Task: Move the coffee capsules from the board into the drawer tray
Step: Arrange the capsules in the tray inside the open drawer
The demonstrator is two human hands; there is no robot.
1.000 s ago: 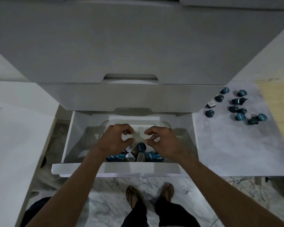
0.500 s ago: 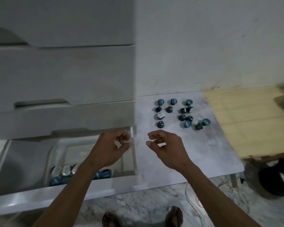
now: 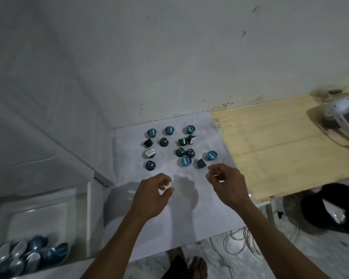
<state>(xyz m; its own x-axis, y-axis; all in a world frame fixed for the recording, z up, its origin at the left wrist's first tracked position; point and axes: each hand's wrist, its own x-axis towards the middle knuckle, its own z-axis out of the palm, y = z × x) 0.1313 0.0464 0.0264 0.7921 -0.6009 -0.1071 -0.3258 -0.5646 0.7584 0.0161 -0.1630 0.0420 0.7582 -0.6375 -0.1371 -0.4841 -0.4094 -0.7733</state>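
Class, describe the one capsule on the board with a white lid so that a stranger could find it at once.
Start at the pale board beside the wooden tabletop. In the capsule cluster, follow the left column down to the third one, the white-lidded capsule. It alone shows a white top face-up; its neighbours show blue lids or dark bodies.

Capsules [image 3: 179, 147] lie on the board [image 3: 199, 208], right of the drawer tray [image 3: 48, 210] holding more.

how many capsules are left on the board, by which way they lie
capsules blue lid up: 5
white lid up: 1
bottom up: 4
on their side: 4
total on the board: 14
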